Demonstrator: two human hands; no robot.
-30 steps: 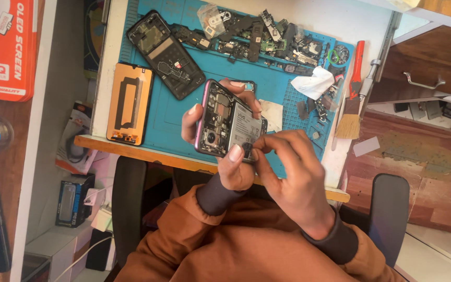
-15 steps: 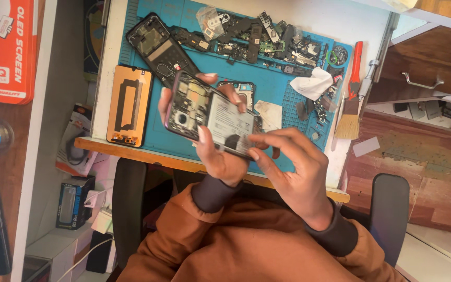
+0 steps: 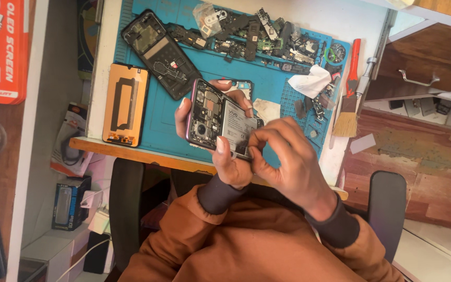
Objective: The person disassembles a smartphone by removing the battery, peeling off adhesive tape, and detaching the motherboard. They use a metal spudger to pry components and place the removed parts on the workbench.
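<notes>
Tilted flatter since a moment ago, opened phone (image 3: 220,119) above blue mat (image 3: 184,112).
Left hand (image 3: 224,151) clamps it; right hand (image 3: 288,159) pinches its lower edge.

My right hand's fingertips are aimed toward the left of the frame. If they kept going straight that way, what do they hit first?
Almost at once, the opened phone: the right hand already has its fingertips at the phone's lower edge, by the battery, with the left hand gripping the phone there. Depth is unclear, but nothing else shows between.
</notes>
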